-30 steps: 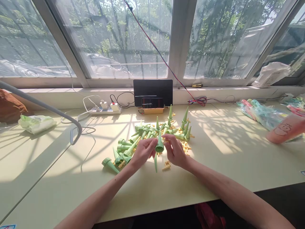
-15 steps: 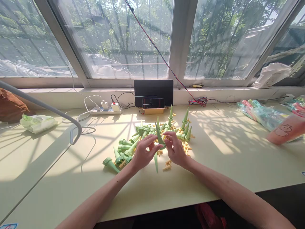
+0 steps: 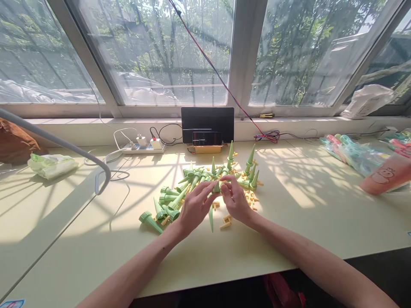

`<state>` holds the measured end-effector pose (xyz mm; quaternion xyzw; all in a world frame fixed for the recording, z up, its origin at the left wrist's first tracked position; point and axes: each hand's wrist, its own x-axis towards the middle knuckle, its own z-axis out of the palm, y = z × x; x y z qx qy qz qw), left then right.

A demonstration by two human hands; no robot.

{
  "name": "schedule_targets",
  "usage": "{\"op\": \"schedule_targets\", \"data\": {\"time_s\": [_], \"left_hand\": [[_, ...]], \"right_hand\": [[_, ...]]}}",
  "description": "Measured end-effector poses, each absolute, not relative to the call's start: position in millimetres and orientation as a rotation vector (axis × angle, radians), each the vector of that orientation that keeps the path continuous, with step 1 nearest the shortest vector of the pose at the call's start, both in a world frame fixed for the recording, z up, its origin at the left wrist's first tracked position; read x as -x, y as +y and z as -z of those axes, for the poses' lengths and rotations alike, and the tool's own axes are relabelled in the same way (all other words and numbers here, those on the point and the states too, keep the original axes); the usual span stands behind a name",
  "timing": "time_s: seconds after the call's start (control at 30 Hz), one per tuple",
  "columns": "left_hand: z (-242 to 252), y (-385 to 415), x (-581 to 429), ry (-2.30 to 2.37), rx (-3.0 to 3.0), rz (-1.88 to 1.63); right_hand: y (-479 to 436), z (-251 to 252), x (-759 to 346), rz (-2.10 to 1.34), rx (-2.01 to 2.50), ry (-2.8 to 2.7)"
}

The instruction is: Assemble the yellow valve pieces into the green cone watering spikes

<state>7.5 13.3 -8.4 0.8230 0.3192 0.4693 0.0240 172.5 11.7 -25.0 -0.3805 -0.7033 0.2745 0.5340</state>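
Over the middle of the table, my left hand (image 3: 199,204) pinches a green plastic watering spike (image 3: 216,187), mostly covered by the fingers. Close against its right side is my right hand (image 3: 236,197), fingers pressed together; whatever they pinch is hidden. Below the hands another green spike (image 3: 211,219) lies pointing toward me. Several ribbed-capped green spikes (image 3: 170,200) are heaped to the left and behind. A few spikes (image 3: 250,160) stand upright at the back right with small yellow valve pieces attached. Loose yellow valve pieces (image 3: 226,222) lie near my right wrist.
A black tablet (image 3: 207,122) with a phone (image 3: 207,138) before it stands at the back. A power strip (image 3: 143,148) and a grey curved bar (image 3: 80,149) are to the left. On the right lie a pink cup (image 3: 385,174) and bagged plastic items (image 3: 356,155).
The spike in my hands has tipped, so its long point no longer rises upright between them. My left fingers have closed further over it; my right hand stays beside it.
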Motion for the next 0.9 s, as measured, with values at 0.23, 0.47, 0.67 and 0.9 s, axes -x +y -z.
{"op": "schedule_targets", "data": {"time_s": [0.23,0.47,0.67,0.9], "left_hand": [[-2,7,-13,1.141,-2.265,-1.489],[-5,4,-15,1.165,-1.913,-1.277],[-7,3,-14,1.146,-1.769,-1.174],[-10,3,-13,1.064,-1.733,-1.084]], "right_hand": [[14,24,-176,-0.417,0.923,-1.675],[12,20,-180,-0.134,0.779,-1.833],[11,17,-179,-0.017,0.695,-1.924],[13,18,-181,-0.099,0.713,-1.892]]}}
